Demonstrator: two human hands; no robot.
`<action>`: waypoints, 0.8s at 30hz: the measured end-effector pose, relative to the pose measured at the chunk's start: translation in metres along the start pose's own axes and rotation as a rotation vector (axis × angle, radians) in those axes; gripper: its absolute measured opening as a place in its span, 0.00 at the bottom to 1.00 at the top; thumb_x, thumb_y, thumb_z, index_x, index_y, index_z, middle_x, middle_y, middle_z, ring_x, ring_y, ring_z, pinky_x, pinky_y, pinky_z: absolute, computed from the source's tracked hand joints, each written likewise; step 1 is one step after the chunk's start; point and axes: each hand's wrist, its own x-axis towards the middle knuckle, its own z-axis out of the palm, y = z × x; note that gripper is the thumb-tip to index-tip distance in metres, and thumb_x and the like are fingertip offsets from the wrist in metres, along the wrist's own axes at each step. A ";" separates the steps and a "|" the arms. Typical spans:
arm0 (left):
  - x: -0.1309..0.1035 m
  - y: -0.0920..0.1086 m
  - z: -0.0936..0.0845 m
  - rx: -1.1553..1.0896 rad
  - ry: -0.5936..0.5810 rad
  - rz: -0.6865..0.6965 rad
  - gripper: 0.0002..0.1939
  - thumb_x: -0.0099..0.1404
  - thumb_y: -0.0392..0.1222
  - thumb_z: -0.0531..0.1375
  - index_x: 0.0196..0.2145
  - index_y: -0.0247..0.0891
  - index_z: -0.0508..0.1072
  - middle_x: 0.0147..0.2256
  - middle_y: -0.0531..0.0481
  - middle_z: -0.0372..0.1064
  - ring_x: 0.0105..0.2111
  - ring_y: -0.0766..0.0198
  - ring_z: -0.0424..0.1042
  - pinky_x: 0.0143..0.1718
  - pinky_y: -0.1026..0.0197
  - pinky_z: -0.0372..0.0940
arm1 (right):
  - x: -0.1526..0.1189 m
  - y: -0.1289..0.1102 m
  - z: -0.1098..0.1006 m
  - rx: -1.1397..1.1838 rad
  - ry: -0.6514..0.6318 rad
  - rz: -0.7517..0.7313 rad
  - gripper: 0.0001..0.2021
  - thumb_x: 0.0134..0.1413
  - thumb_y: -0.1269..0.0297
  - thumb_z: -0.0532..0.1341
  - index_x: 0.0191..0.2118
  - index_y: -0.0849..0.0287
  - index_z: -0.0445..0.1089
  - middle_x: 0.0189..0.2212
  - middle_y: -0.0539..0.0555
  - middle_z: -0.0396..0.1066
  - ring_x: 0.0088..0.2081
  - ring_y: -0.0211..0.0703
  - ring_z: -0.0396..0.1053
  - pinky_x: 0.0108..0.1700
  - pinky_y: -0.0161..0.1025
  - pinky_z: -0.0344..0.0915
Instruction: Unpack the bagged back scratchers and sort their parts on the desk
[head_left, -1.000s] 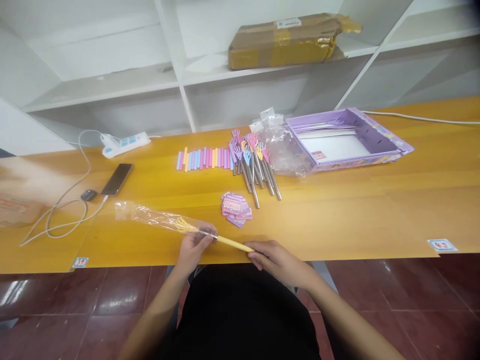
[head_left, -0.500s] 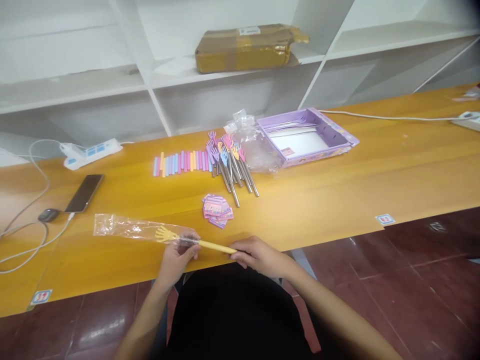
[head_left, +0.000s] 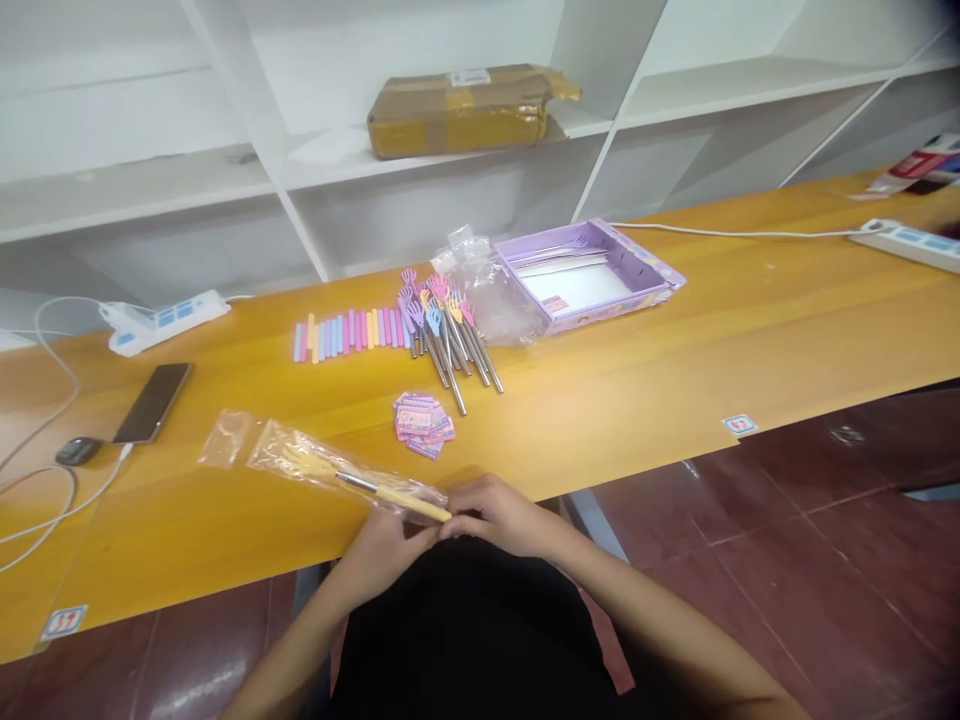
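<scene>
Fingertips of both the left hand (head_left: 386,545) and right hand (head_left: 495,515) pinch the yellow handle end of a light, stiff back scratcher (head_left: 360,483), its slippery, crinkly plastic sleeve (head_left: 262,450) stretching leftward across the table (head_left: 675,370).

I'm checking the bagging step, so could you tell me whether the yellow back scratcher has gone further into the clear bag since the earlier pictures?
Yes. The yellow back scratcher sits deeper in the clear bag: its handle is now mostly sleeved, judged against the bag's mouth.
</scene>
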 end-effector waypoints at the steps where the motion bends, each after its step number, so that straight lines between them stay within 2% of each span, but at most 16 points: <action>1: 0.003 0.005 0.004 0.019 -0.057 0.026 0.08 0.69 0.48 0.68 0.36 0.42 0.81 0.37 0.48 0.78 0.39 0.55 0.76 0.43 0.58 0.70 | 0.000 0.000 0.001 0.021 0.015 0.004 0.27 0.70 0.39 0.60 0.33 0.58 0.78 0.31 0.53 0.77 0.32 0.43 0.72 0.39 0.38 0.65; 5: 0.011 0.017 0.004 0.027 -0.154 0.048 0.07 0.72 0.46 0.65 0.41 0.42 0.79 0.40 0.48 0.75 0.40 0.57 0.73 0.44 0.59 0.69 | -0.001 0.000 -0.001 0.056 0.136 0.076 0.26 0.65 0.38 0.66 0.30 0.59 0.72 0.25 0.47 0.68 0.28 0.38 0.64 0.33 0.36 0.60; 8: 0.012 0.012 -0.004 0.006 -0.165 0.009 0.09 0.73 0.46 0.63 0.47 0.42 0.77 0.41 0.48 0.73 0.37 0.59 0.71 0.40 0.60 0.69 | -0.004 -0.001 -0.001 0.105 0.192 0.126 0.22 0.65 0.41 0.68 0.36 0.57 0.70 0.26 0.45 0.63 0.26 0.36 0.59 0.30 0.35 0.57; 11: 0.011 0.004 -0.006 0.039 -0.148 0.015 0.09 0.75 0.46 0.59 0.48 0.42 0.76 0.41 0.49 0.71 0.33 0.61 0.67 0.36 0.61 0.67 | -0.005 -0.001 0.000 0.159 0.200 0.143 0.18 0.66 0.47 0.68 0.42 0.55 0.66 0.29 0.44 0.62 0.27 0.36 0.60 0.29 0.34 0.58; 14: 0.010 0.001 -0.002 0.094 -0.138 0.047 0.07 0.74 0.41 0.58 0.45 0.41 0.75 0.43 0.48 0.72 0.37 0.59 0.68 0.37 0.61 0.67 | -0.005 -0.001 0.001 0.172 0.204 0.112 0.17 0.65 0.53 0.70 0.46 0.54 0.65 0.32 0.44 0.62 0.30 0.37 0.61 0.32 0.34 0.60; 16: 0.009 0.002 0.000 0.118 -0.112 0.053 0.04 0.72 0.39 0.59 0.42 0.40 0.74 0.41 0.49 0.71 0.37 0.59 0.68 0.39 0.61 0.66 | -0.005 -0.001 0.000 0.152 0.214 0.096 0.18 0.65 0.53 0.71 0.50 0.55 0.66 0.35 0.46 0.63 0.32 0.37 0.61 0.34 0.35 0.61; 19: 0.008 0.005 0.001 0.156 -0.085 0.040 0.07 0.73 0.42 0.59 0.36 0.40 0.72 0.35 0.51 0.70 0.34 0.61 0.66 0.39 0.61 0.65 | -0.003 0.000 0.000 0.113 0.208 0.052 0.23 0.64 0.52 0.72 0.57 0.53 0.68 0.43 0.50 0.66 0.35 0.38 0.63 0.37 0.36 0.63; 22: 0.008 0.006 0.003 0.197 -0.076 0.027 0.09 0.75 0.45 0.58 0.39 0.39 0.72 0.37 0.50 0.72 0.36 0.60 0.69 0.40 0.60 0.66 | -0.001 0.002 0.007 0.075 0.243 -0.027 0.23 0.66 0.53 0.71 0.61 0.50 0.69 0.46 0.52 0.66 0.36 0.38 0.65 0.39 0.37 0.67; 24: 0.009 0.006 0.007 0.225 -0.049 0.060 0.07 0.74 0.43 0.58 0.41 0.38 0.73 0.40 0.48 0.74 0.39 0.58 0.71 0.45 0.58 0.68 | 0.001 0.005 0.017 0.042 0.297 -0.095 0.21 0.67 0.57 0.70 0.62 0.49 0.69 0.48 0.54 0.66 0.36 0.39 0.66 0.37 0.37 0.68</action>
